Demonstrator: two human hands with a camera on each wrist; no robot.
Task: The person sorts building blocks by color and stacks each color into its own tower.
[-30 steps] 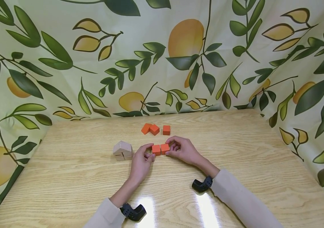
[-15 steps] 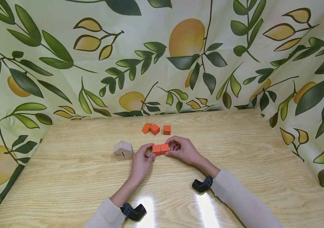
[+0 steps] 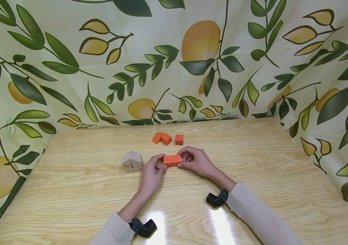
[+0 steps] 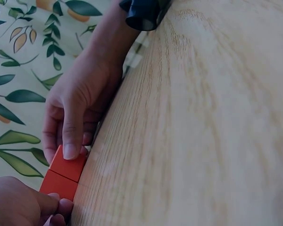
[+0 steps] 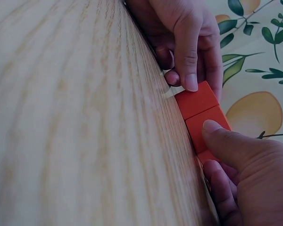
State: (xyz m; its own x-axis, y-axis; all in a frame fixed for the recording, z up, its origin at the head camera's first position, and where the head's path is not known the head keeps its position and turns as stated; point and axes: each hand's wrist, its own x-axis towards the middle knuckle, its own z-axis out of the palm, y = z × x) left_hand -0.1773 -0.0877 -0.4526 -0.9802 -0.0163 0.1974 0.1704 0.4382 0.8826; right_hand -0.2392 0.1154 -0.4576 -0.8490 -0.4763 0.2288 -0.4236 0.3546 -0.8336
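Observation:
Two orange-red cube blocks stand side by side on the table, their faces touching: a left block (image 3: 168,161) and a right block (image 3: 177,160). My left hand (image 3: 152,175) pinches the left block between thumb and fingers. On the other end, my right hand (image 3: 199,161) pinches the right block the same way. In the left wrist view, the left thumb lies over the near face of the left block (image 4: 66,165). The right wrist view has the right thumb pressed on the right block (image 5: 205,129), and a thin seam runs between the two.
Left of my left hand stands a small house-shaped stack of pale wooden blocks (image 3: 132,161). Farther back lie more orange-red pieces: a tilted flat one (image 3: 157,137), a turned cube (image 3: 166,139) against it and a separate cube (image 3: 179,139). A leaf-patterned cloth (image 3: 161,85) hangs behind the wooden table.
The narrow gap seen between the two orange-red blocks one second ago has closed, the right block having moved slightly left. Over the last half second the hands have stayed still.

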